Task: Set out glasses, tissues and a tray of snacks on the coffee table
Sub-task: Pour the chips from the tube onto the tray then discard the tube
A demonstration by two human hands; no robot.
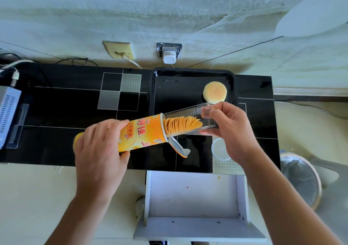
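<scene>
Over near edge of tray (156, 94): left hand (99, 145) wrapped round chip can (143, 133), right hand (229, 130) pinching clear sleeve (190, 113) of chips (180, 125); bun (214, 92) inside tray, far right; risk: sharp tug spills chips onto tabletop (62, 103)

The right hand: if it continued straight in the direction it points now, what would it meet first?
The right hand points left, gripping the clear tray of chips. It would probably meet the can's open mouth first.
</scene>
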